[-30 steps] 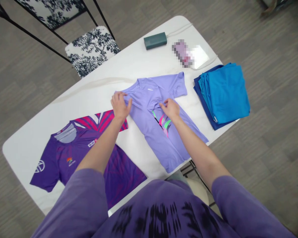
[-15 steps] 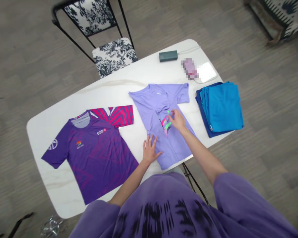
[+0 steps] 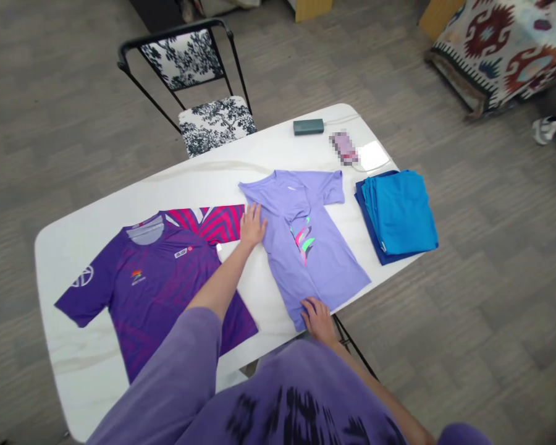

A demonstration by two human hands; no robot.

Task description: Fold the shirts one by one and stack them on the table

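Observation:
A lavender T-shirt with a green, pink and dark print lies on the table, its left part folded over so that the print is partly covered. My left hand rests at its upper left edge beside the collar, fingers stretched out and holding nothing. At the bottom hem, my right hand touches the fabric with bent fingers apart from the thumb. To the left a purple jersey with a pink striped sleeve is spread out, partly hidden by my left arm.
A stack of folded blue clothes sits at the right end of the white table. Toward the back are a dark green box with a cable, a blurred pinkish item and a white square pad. A patterned chair stands behind.
My left hand has moved up from the shirt's lower left side to near its collar. My right hand has come down from the print to the bottom hem. The view has tilted upward.

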